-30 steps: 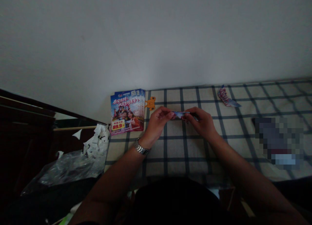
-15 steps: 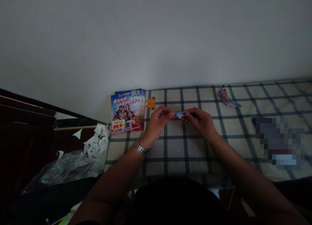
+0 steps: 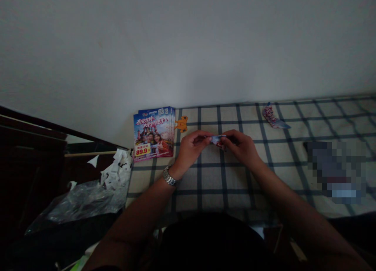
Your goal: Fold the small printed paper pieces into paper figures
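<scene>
Between my two hands is a small folded piece of printed paper (image 3: pixel 216 139), blue and pink like the flyers nearby. My left hand (image 3: pixel 192 147), with a metal-band watch (image 3: pixel 169 177) on its wrist, pinches the paper's left end. At the right end, the thumb and fingers of my right hand (image 3: pixel 241 145) are closed on it. The paper's underside and parts of its ends are hidden by my fingers. Left of my hands lies a stack of printed flyers (image 3: pixel 154 134). Farther right, near the wall, sits a folded paper shape (image 3: pixel 273 116) with the same kind of print.
A checked cloth (image 3: pixel 211 185) covers the table. An orange bear-shaped cutout (image 3: pixel 181 124) lies beside the flyers. A blurred-out dark object (image 3: pixel 331 169) is at the right. Clear plastic (image 3: pixel 85 202) and torn white paper (image 3: pixel 116 171) are off the table's left edge. A wall (image 3: pixel 188 47) stands behind.
The folded paper has tilted slightly, so more of its printed face shows. My fingers have shifted a little closer together on it. The other things have stayed put.
</scene>
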The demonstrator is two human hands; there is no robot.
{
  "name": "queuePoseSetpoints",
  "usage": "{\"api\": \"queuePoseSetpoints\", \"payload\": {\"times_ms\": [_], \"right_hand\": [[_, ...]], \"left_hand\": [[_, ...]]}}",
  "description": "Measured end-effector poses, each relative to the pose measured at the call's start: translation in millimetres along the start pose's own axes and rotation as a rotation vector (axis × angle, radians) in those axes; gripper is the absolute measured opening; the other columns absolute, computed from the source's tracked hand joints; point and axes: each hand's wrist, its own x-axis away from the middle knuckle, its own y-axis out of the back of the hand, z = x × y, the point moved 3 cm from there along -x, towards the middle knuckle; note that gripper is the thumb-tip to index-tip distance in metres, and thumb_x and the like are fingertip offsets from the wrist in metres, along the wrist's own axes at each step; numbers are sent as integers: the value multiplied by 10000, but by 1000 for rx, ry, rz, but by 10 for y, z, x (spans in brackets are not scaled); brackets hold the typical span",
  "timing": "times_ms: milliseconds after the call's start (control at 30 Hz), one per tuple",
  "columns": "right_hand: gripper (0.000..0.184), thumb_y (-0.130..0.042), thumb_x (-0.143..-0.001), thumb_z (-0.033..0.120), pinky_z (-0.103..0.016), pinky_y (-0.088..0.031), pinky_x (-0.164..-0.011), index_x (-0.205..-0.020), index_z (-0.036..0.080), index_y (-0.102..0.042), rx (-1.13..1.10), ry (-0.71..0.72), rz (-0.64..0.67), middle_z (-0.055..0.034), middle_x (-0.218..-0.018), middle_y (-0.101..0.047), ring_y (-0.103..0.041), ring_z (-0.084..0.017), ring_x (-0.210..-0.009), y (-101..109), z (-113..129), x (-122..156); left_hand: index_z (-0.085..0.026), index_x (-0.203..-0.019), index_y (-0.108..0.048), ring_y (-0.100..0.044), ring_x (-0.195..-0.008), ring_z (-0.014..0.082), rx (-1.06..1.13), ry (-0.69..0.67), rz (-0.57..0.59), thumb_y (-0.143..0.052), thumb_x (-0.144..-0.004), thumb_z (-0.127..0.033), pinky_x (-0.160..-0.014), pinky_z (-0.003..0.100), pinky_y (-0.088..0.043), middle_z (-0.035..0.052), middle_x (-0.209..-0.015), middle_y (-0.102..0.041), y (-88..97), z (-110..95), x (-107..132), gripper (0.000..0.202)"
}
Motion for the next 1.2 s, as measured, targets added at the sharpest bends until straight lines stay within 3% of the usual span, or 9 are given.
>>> {"api": "queuePoseSetpoints", "payload": {"times_ms": [200, 600, 833, 1000, 1200], "right_hand": [[298, -726, -933, 480, -330, -630, -722, -1104, 236, -730, -6, -22, -26, -35, -890, -793, -762, -196, -753, 6, 18, 2], [263, -711, -944, 495, -331, -632, -674, -990, 236, -721, -62, -41, -31, -31, -802, -785, -746, -191, -682, -20, 32, 9], [254, -710, -950, 483, -341, -630, -683, -1007, 237, -729, -90, -47, -29, -37, -830, -790, -755, -199, -712, -11, -15, 19], [285, -722, -938, 500, -333, -631, -664, -1021, 228, -738, -97, -54, -76, -40, -833, -791, -754, -200, -713, 22, -18, 14], [270, -723, -943, 490, -338, -626, -664, -1030, 235, -742, -98, -49, -74, -41, -840, -791, -750, -200, -703, 23, -40, 12]], "left_hand": [[-189, -983, -775, -738, -877, 176, 10, 25, -16, -815, -888, -401, -829, 293, -592, 64, -967, -782, 4, 25, 4, 235], [-196, -969, -783, -718, -788, 159, 13, 57, -25, -829, -872, -423, -741, 268, -572, 46, -898, -775, -15, 12, 4, 251], [-192, -984, -785, -720, -786, 146, 104, 84, -20, -837, -868, -408, -750, 265, -582, 48, -902, -775, -18, 47, 9, 251], [-203, -1087, -778, -739, -850, 156, 215, 117, 16, -826, -883, -413, -833, 303, -615, 61, -1002, -778, -35, 64, 11, 297], [-194, -983, -764, -728, -806, 134, 315, 155, -36, -863, -848, -389, -811, 280, -618, 31, -918, -763, -47, 143, -1, 257]]}}
